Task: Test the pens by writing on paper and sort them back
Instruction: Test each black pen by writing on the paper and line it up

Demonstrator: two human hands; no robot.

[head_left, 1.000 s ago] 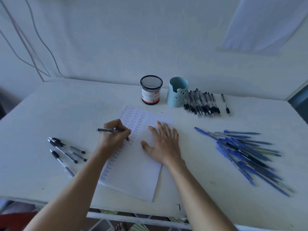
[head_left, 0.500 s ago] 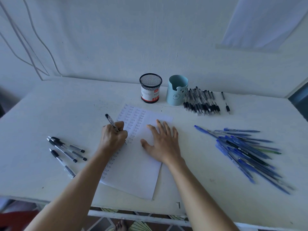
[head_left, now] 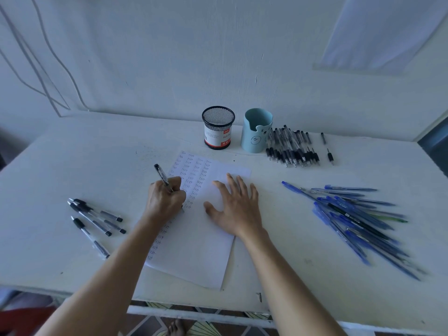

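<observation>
Gripping a black pen [head_left: 162, 177] in the left hand [head_left: 167, 200], fingers curled round the barrel and the cap end tilted off toward the far-left corner of the paper [head_left: 198, 251], held the tip low on the sheet's left half, just under the last of the handwritten "Test" words, evidently to add one more trial mark to the column. Laid the right hand [head_left: 236, 209] flat and relaxed on the blank middle of the paper, fingers spread and grasping nothing, most likely to stop the loose sheet from sliding under the stroke. Judged the step as a test under way, with the sorting of this pen not yet done. Had a few loose black pens [head_left: 94, 219] lying well to the left of the paper, probably a sorted group, though whether passed or failed could not be told. Had a heap of blue pens [head_left: 351, 214] to the right of the paper, apart from it. Had a mesh cup [head_left: 218, 128] and a teal cup [head_left: 257, 132] standing just beyond the paper's far edge, and a row of black pens [head_left: 291, 146] past its far-right corner, seemingly placed within reach for the sorting
</observation>
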